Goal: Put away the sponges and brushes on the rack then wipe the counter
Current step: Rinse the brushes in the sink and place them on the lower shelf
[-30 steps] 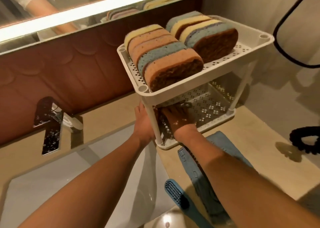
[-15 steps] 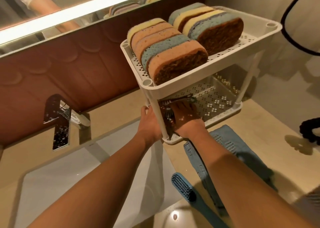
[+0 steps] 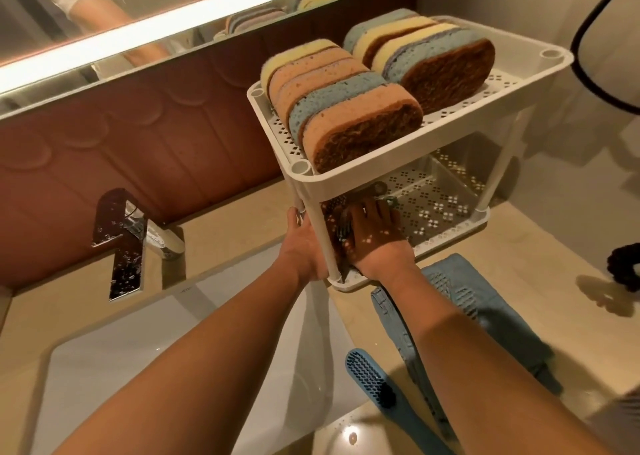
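Pressing brushes (image 3: 341, 225) onto the rack's (image 3: 415, 150) bottom shelf, right hand (image 3: 375, 238) grip spread flat. Left hand (image 3: 304, 243) grip beside the rack: can't tell. Could tip if pushed hard, spilling sponges (image 3: 346, 115) from 2 rows on top.

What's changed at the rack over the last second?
Nothing clearly moved; only the view shifted slightly. The right hand still rests on the brushes on the lower tier of the rack, the left hand still at its front leg. Sponges, blue brush and cloth on the counter lie as before.
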